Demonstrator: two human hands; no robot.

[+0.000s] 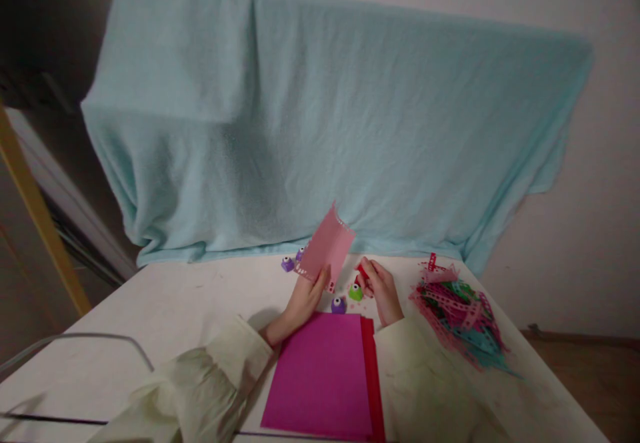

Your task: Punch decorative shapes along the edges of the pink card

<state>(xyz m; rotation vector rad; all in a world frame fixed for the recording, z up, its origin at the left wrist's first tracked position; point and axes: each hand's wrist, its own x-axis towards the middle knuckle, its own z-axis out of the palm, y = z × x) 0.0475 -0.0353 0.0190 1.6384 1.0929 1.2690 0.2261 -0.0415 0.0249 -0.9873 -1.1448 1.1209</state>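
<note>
My left hand (313, 295) grips a pink sheet of paper (327, 246) by its lower edge, holding it tilted above the table. Small punched holes run along the sheet's edges, and its top corner looks ragged. Just to the right, my right hand (381, 286) is closed around what looks like a small red paper punch (364, 271), partly hidden by the fingers. Below it sits a green paper punch (355, 291) with a white button. One purple punch (339, 305) stands nearer to me. Two more purple punches, one of them (287, 264) farther left, rest behind my left hand.
In front of me lies a stack of magenta paper (320, 373) over red paper (374, 383). A tangled heap of punched paper strips (460, 313) covers the table's right side. A light-blue cloth (320, 123) hangs behind. A grey cable (90, 335) crosses at left.
</note>
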